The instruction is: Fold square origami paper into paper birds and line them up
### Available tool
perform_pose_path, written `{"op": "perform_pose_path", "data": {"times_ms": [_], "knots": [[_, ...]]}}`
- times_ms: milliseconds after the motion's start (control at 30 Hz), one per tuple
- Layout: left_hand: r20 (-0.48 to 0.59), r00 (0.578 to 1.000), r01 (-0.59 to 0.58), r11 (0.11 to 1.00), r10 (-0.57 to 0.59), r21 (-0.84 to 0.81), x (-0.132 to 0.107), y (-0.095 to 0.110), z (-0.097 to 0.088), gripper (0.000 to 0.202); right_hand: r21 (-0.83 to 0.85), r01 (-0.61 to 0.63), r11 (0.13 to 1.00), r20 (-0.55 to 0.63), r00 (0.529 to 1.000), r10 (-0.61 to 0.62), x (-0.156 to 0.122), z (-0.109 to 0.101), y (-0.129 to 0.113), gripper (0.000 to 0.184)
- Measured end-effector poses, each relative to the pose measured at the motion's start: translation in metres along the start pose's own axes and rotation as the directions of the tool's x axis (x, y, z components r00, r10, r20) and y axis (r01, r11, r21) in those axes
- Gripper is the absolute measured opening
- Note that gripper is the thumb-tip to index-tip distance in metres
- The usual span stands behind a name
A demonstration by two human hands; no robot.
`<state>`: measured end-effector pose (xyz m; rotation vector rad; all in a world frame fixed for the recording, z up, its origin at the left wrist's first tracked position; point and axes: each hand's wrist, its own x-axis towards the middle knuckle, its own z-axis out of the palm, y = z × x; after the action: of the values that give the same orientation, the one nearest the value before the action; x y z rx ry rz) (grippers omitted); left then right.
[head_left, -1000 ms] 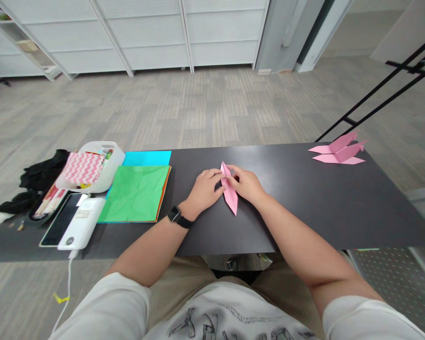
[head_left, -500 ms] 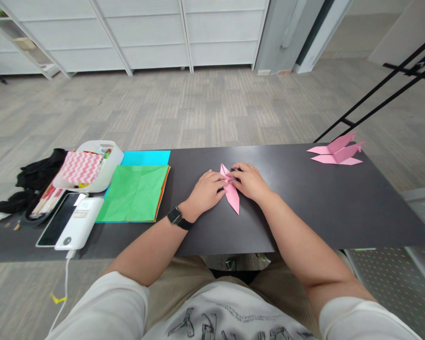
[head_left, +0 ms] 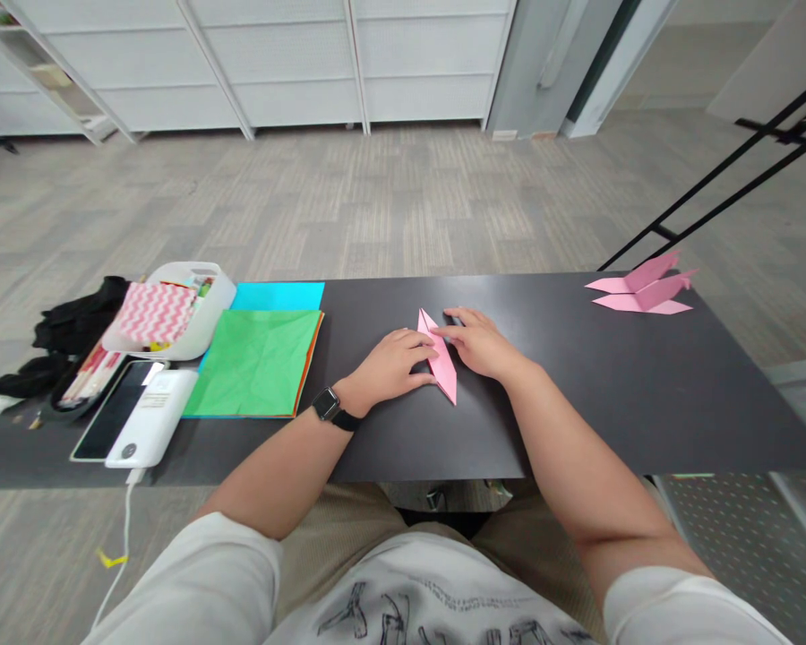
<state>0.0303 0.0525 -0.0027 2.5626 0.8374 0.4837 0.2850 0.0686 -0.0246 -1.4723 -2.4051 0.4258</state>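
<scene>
A folded piece of pink origami paper [head_left: 444, 367], a long narrow diamond, lies on the dark table in front of me. My left hand [head_left: 395, 365] holds it down from the left, fingers over its middle and thumb at its lower left edge. From the right, my right hand [head_left: 480, 342] touches the paper's upper part with a fingertip. Its other visible fingers are stretched out and apart, one of them beyond the paper over the table. The fingers cover part of the folds.
Two pink folded-paper birds [head_left: 651, 291] sit at the table's far right. On the left are green paper sheets [head_left: 259, 363], a blue sheet [head_left: 282, 294], a white basket [head_left: 218, 309], a phone [head_left: 111, 417] and a white power bank [head_left: 151, 421] with a cable. A black metal frame [head_left: 712, 193] stands behind the right end.
The middle of the pink paper, spread with raised folds before, now lies flatter and smoother. My left thumb has moved slightly down, and my right fingers have shifted a little right.
</scene>
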Motion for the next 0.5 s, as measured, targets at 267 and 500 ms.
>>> {"op": "perform_pose_path", "data": {"times_ms": [267,500], "knots": [[-0.017,0.999,0.041,0.997,-0.040,0.063,0.003,0.009,0.003,0.022,0.021,0.009,1.000,0.004,1.000,-0.009,0.001,-0.001,0.002,0.052],[-0.112,0.985,0.149,0.968,-0.129,0.203,0.010,0.027,0.017,0.013,0.027,0.016,1.000,-0.007,1.000,-0.016,0.002,0.003,0.006,0.052]]}}
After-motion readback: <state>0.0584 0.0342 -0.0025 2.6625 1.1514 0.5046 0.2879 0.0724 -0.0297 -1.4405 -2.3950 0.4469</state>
